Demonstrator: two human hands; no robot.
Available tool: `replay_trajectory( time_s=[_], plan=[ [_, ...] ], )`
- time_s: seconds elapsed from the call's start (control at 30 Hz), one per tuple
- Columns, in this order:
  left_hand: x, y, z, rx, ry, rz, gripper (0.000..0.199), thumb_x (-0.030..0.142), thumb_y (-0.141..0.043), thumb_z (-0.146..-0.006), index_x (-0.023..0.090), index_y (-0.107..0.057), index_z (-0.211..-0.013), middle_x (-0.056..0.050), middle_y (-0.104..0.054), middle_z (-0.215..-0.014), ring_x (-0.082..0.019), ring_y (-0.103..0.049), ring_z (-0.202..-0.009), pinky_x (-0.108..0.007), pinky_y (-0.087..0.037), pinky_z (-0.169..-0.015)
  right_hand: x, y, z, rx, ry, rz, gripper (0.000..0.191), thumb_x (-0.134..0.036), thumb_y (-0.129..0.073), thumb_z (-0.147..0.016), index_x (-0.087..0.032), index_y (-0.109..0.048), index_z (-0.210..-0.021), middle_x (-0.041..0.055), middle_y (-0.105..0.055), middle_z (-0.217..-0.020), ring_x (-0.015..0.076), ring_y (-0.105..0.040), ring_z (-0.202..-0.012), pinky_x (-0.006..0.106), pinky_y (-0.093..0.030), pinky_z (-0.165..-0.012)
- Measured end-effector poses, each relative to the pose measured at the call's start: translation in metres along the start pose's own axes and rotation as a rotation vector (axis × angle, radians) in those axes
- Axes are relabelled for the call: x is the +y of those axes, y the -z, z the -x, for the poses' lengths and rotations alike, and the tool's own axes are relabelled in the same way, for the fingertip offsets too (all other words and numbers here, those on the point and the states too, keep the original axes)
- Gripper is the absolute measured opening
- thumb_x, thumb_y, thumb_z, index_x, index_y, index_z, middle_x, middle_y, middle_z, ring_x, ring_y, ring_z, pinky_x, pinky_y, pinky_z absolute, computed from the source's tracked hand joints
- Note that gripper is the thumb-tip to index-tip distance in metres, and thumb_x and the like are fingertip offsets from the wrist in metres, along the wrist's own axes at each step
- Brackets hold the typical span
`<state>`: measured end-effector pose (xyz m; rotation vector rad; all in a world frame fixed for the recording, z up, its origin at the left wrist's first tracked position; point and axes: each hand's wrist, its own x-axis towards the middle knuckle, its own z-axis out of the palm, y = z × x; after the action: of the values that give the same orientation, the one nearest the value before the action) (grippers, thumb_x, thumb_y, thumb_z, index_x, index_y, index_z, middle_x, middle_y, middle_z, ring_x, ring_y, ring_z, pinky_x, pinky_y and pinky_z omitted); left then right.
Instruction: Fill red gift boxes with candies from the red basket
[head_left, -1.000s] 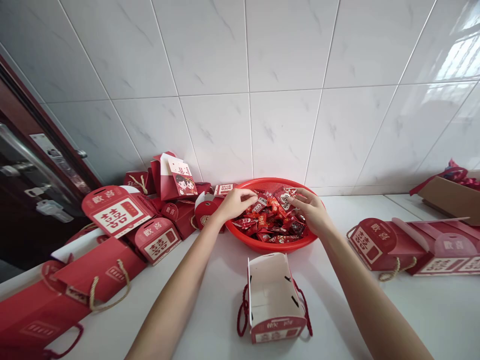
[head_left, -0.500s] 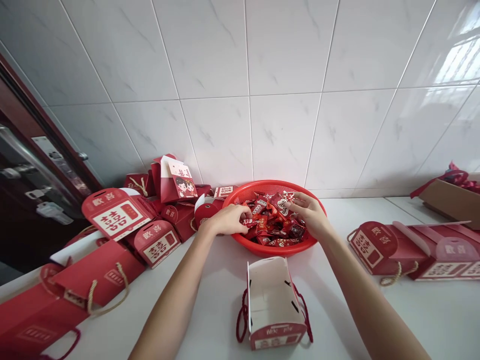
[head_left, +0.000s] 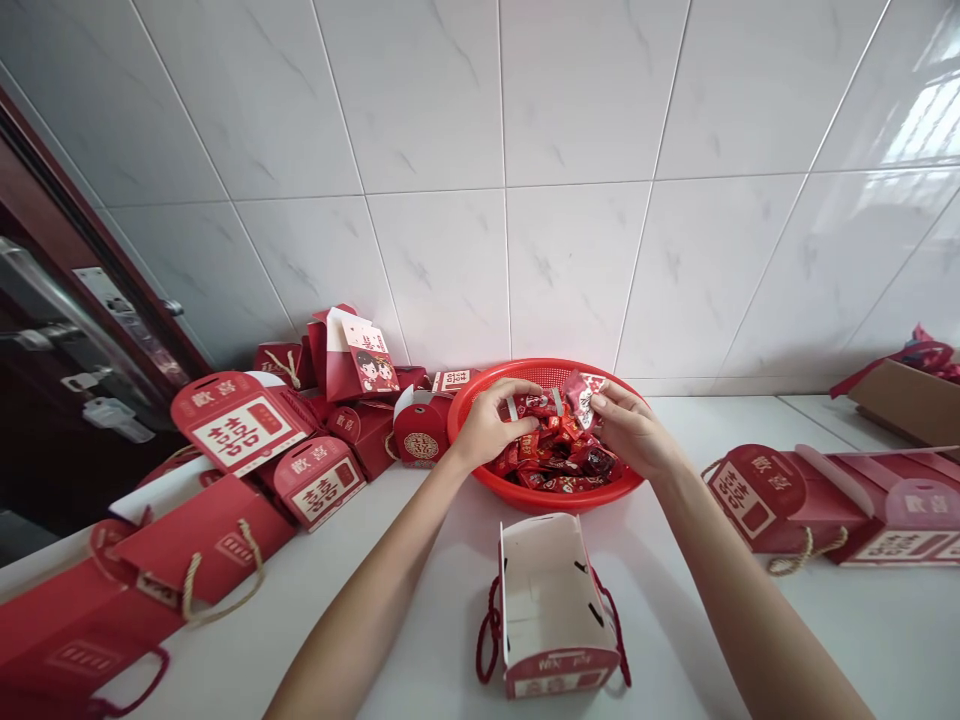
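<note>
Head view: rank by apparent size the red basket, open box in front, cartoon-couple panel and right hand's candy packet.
1. Red basket and open box, unranked: areas look close, and the box is nearer.
2. Cartoon-couple panel.
3. Candy packet in the right hand, partly covered.

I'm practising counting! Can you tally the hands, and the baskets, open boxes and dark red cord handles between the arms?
Hands: 2 (left hand, right hand)
Red basket: 1
Open box: 1
Cord handles, one on each side of the box: 2
Total: 6
</note>
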<state>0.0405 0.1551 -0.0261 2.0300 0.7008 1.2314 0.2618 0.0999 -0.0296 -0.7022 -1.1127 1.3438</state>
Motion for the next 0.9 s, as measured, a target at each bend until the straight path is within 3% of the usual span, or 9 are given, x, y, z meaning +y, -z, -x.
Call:
replay_trajectory(
  time_s=[0.17,0.27,0.4,0.5,0.6,0.73,0.8,0.9],
  plan=[
    [-0.001,-0.007,0.001,-0.035,0.024,0.102,0.03,0.026,-0.082,-0.074,0.023,-0.08,-0.104,-0.008,-0.075,-0.124,-0.029,-0.065,-0.125,-0.045,-0.047,-0.114,0.0,-0.007,0.004,-0.114,0.004,0.152,0.032,-0.043,-0.09,-0.074,-0.022,-0.073,-0.091,0.0029,-0.076,-0.09,0.0192,-0.069,-0.084,0.031,-0.054,-0.076],
    [-0.002,-0.006,0.001,-0.006,0.101,0.247,0.03,0.033,-0.079,-0.079,0.022,-0.079,-0.106,-0.008,-0.075,-0.124,-0.029,-0.066,-0.124,-0.044,-0.052,-0.108,0.001,-0.008,0.005,-0.067,0.068,0.163,0.03,-0.043,-0.089,-0.075,-0.023,-0.073,-0.091,0.0015,-0.075,-0.088,0.0173,-0.068,-0.079,0.03,-0.053,-0.074],
    [-0.009,-0.002,0.002,0.027,0.274,0.475,0.051,0.029,-0.09,-0.066,0.024,-0.076,-0.115,-0.007,-0.075,-0.122,-0.025,-0.072,-0.108,-0.037,-0.061,-0.091,-0.001,-0.01,0.006,0.0,0.1,0.128,0.033,-0.046,-0.091,-0.07,-0.025,-0.073,-0.088,0.0007,-0.072,-0.078,0.0177,-0.064,-0.069,0.032,-0.052,-0.068],
    [-0.01,0.003,0.002,-0.052,0.329,0.588,0.059,0.023,-0.092,-0.063,0.026,-0.075,-0.119,-0.005,-0.074,-0.122,-0.019,-0.074,-0.092,-0.032,-0.063,-0.081,-0.003,-0.009,0.006,0.014,0.088,0.1,0.035,-0.046,-0.093,-0.064,-0.026,-0.073,-0.085,0.0004,-0.071,-0.075,0.0184,-0.063,-0.067,0.033,-0.052,-0.068],
    [-0.004,0.005,0.003,-0.118,0.308,0.625,0.06,0.019,-0.094,-0.059,0.027,-0.077,-0.116,-0.006,-0.073,-0.123,-0.019,-0.072,-0.096,-0.026,-0.062,-0.074,-0.005,-0.008,0.007,-0.002,0.069,0.083,0.035,-0.045,-0.093,-0.063,-0.026,-0.073,-0.085,0.0005,-0.07,-0.076,0.019,-0.064,-0.07,0.035,-0.053,-0.071],
    [0.003,0.001,0.003,-0.215,0.412,0.66,0.045,0.03,-0.091,-0.069,0.023,-0.079,-0.111,-0.006,-0.076,-0.099,-0.017,-0.07,-0.081,-0.024,-0.057,-0.06,-0.005,-0.006,0.008,-0.068,0.003,0.117,0.033,-0.044,-0.091,-0.065,-0.025,-0.072,-0.084,0.0011,-0.071,-0.076,0.0202,-0.065,-0.071,0.035,-0.052,-0.071],
    [0.004,-0.001,0.003,-0.18,0.435,0.654,0.044,0.031,-0.09,-0.069,0.022,-0.078,-0.11,-0.004,-0.075,-0.091,-0.017,-0.07,-0.078,-0.025,-0.057,-0.06,-0.005,-0.006,0.008,-0.063,0.007,0.115,0.033,-0.044,-0.092,-0.066,-0.025,-0.073,-0.085,0.0015,-0.071,-0.077,0.0207,-0.065,-0.072,0.036,-0.053,-0.072],
    [0.001,-0.003,0.002,0.029,0.4,0.673,0.058,0.02,-0.092,-0.06,0.025,-0.074,-0.115,0.001,-0.075,-0.091,-0.018,-0.072,-0.085,-0.029,-0.061,-0.074,-0.004,-0.004,0.005,0.053,0.085,0.016,0.034,-0.044,-0.094,-0.062,-0.026,-0.075,-0.084,0.0011,-0.072,-0.081,0.0192,-0.064,-0.074,0.034,-0.054,-0.072]
  ],
)
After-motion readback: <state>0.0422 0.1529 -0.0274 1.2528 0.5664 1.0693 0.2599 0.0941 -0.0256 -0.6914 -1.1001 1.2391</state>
